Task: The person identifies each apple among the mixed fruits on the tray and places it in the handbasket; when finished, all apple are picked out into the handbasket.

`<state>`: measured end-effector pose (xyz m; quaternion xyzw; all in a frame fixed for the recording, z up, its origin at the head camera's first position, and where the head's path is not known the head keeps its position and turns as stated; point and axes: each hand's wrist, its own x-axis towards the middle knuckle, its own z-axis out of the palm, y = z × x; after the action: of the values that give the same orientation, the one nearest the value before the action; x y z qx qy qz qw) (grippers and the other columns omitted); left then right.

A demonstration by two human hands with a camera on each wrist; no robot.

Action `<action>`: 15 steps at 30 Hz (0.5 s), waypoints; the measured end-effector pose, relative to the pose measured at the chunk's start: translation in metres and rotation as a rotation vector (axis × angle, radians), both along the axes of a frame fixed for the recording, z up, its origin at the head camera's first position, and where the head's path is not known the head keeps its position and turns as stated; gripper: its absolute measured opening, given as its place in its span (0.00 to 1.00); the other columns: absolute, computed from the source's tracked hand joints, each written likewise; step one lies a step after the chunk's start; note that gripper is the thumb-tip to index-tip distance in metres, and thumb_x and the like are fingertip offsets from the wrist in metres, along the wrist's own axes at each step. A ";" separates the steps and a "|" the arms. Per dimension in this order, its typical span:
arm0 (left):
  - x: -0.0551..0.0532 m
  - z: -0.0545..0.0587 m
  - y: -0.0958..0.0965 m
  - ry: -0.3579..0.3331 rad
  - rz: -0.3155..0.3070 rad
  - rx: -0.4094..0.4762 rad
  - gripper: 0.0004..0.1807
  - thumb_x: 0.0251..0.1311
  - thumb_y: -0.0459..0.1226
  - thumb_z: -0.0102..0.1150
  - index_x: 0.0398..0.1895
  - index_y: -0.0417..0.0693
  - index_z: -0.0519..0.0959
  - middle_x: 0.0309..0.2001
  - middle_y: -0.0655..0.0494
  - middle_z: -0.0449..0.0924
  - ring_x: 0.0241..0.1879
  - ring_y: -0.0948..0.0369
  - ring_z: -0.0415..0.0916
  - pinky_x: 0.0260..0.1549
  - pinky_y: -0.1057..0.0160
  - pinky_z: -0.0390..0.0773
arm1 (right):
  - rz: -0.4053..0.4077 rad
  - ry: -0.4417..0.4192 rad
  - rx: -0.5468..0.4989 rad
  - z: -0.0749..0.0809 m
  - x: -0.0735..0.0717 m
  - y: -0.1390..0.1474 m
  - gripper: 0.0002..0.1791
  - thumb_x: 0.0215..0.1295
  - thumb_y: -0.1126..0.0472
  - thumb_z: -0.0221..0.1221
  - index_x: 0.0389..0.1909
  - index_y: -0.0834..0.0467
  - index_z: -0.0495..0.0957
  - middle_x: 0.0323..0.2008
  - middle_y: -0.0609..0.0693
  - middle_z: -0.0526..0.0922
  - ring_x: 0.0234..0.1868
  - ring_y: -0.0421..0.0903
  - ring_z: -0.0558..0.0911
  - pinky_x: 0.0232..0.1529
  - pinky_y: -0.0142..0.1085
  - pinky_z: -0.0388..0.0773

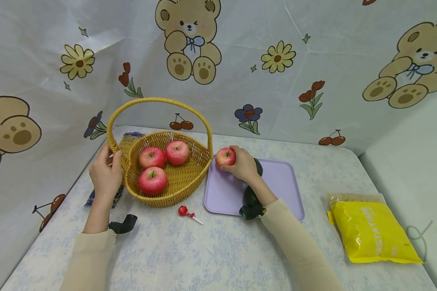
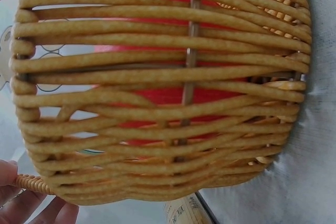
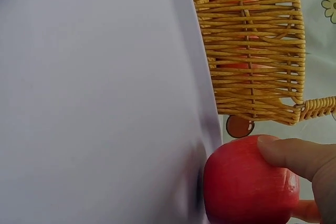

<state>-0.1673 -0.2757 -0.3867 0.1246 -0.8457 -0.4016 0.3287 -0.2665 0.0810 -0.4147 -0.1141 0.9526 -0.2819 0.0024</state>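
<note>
In the head view my left hand (image 1: 106, 173) grips the left foot of the handle of a yellow wicker basket (image 1: 182, 174). Inside the basket lie three red apples (image 1: 153, 181). My right hand (image 1: 245, 165) holds another red apple (image 1: 225, 157) between thumb and fingers, at the far left corner of a lilac tray (image 1: 280, 182). From the right wrist, that apple (image 3: 247, 182) shows beside the tray's edge (image 3: 205, 72), with the basket (image 3: 252, 51) close by. The left wrist view is filled by the basket's woven side (image 2: 157, 77), with fingers (image 2: 37, 208) at the handle.
Dark green things (image 1: 250, 197) on the tray are partly hidden by my right forearm. A red lollipop (image 1: 183, 211) lies in front of the basket. At right sits a yellow pasta bag (image 1: 375, 230). A package (image 1: 131, 140) is partly hidden behind the basket.
</note>
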 end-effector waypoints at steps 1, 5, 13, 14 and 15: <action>0.000 0.000 0.000 0.000 -0.001 -0.001 0.18 0.72 0.41 0.49 0.58 0.43 0.77 0.55 0.43 0.82 0.47 0.43 0.83 0.34 0.86 0.63 | -0.001 0.000 -0.012 0.000 0.000 0.000 0.47 0.50 0.47 0.73 0.69 0.59 0.65 0.61 0.60 0.76 0.61 0.57 0.75 0.61 0.53 0.73; 0.000 0.000 0.000 -0.007 -0.001 -0.001 0.18 0.72 0.41 0.49 0.58 0.44 0.77 0.55 0.43 0.82 0.47 0.44 0.83 0.35 0.85 0.64 | -0.005 0.002 -0.065 0.000 0.002 0.001 0.47 0.49 0.49 0.74 0.68 0.60 0.66 0.62 0.60 0.75 0.61 0.58 0.75 0.61 0.53 0.74; 0.000 0.000 0.000 -0.037 0.007 0.004 0.20 0.73 0.41 0.48 0.63 0.46 0.75 0.57 0.43 0.80 0.49 0.42 0.82 0.47 0.46 0.81 | 0.008 0.031 -0.151 0.007 0.008 0.001 0.45 0.49 0.51 0.74 0.68 0.60 0.67 0.63 0.59 0.74 0.63 0.58 0.73 0.63 0.52 0.72; 0.000 0.000 0.000 -0.037 0.006 0.007 0.20 0.73 0.41 0.47 0.63 0.46 0.74 0.57 0.43 0.80 0.49 0.42 0.82 0.47 0.45 0.81 | 0.010 0.034 -0.159 0.009 0.009 0.001 0.45 0.49 0.51 0.74 0.68 0.60 0.67 0.64 0.59 0.74 0.63 0.58 0.73 0.63 0.52 0.72; 0.000 0.000 0.000 -0.037 0.005 0.008 0.20 0.73 0.41 0.47 0.63 0.46 0.74 0.57 0.43 0.80 0.49 0.42 0.82 0.48 0.45 0.80 | 0.012 0.037 -0.168 0.012 0.011 0.002 0.45 0.49 0.51 0.74 0.68 0.60 0.67 0.63 0.59 0.74 0.63 0.58 0.73 0.63 0.52 0.72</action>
<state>-0.1674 -0.2755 -0.3869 0.1354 -0.8495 -0.4019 0.3137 -0.2559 0.0826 -0.4028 -0.1246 0.9248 -0.3587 -0.0232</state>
